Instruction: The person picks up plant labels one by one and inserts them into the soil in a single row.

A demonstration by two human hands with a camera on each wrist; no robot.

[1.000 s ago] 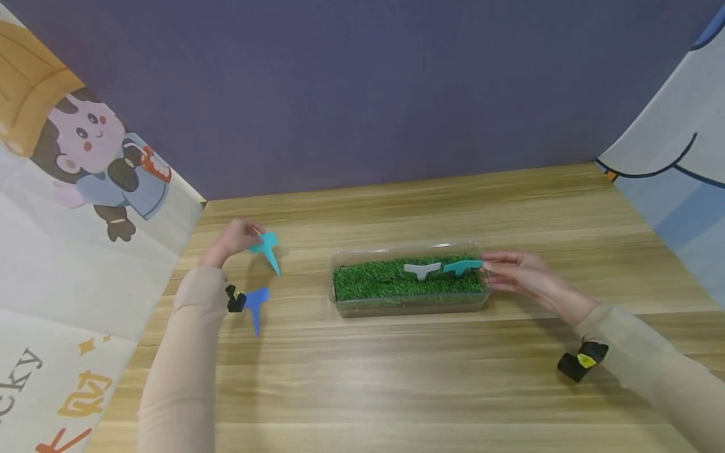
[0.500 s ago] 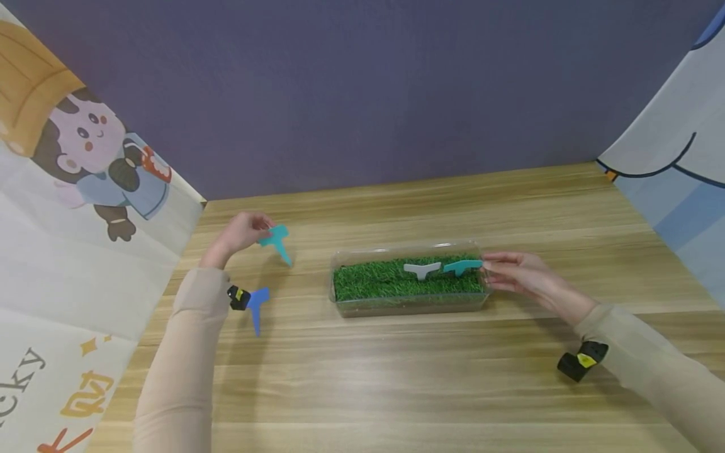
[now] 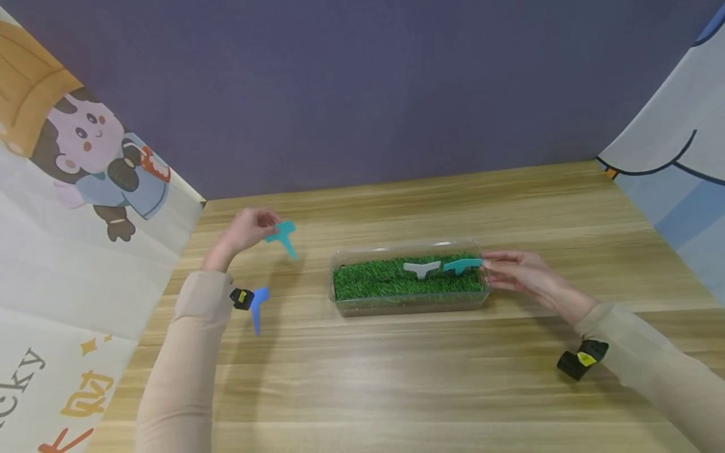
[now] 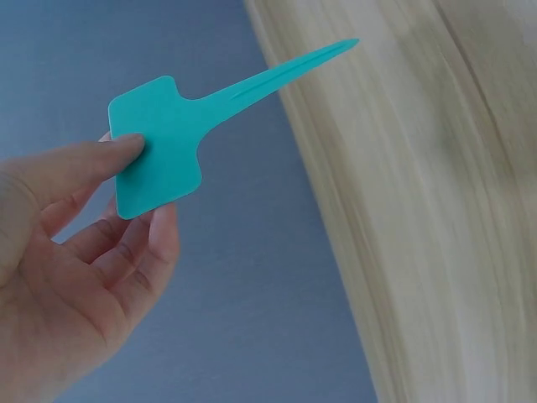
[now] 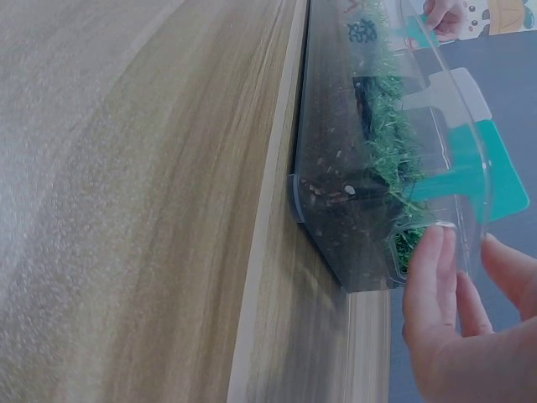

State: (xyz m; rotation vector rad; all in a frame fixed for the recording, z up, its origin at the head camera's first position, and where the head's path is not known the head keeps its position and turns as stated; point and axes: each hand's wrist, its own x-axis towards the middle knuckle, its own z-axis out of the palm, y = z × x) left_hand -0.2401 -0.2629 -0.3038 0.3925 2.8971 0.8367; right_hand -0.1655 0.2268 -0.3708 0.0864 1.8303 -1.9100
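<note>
In the head view my left hand [image 3: 249, 228] pinches a teal T-shaped plant label [image 3: 282, 235] by its wide head, stake pointing down, above the table's left side. In the left wrist view, the thumb lies across the flat of the held label [image 4: 161, 155]. My right hand [image 3: 521, 274] holds the right end of a clear plastic planter box [image 3: 410, 307]. In the right wrist view its fingers [image 5: 431, 269] touch the end wall near the rim. A white label [image 3: 421, 270] and another teal label [image 3: 460, 265] stand in the green grass.
A blue T-shaped label [image 3: 258, 313] lies on the wooden table [image 3: 385, 384], partly behind the left wrist camera [image 3: 241, 299]. Dark soil with pale bits [image 5: 331, 180] shows through the box wall. A dark blue-grey panel [image 3: 396, 94] rises behind the table, with printed panels on both sides.
My left hand has moved slightly right and away from me, carrying the teal label with it. The right hand and the planter box have stayed in place.
</note>
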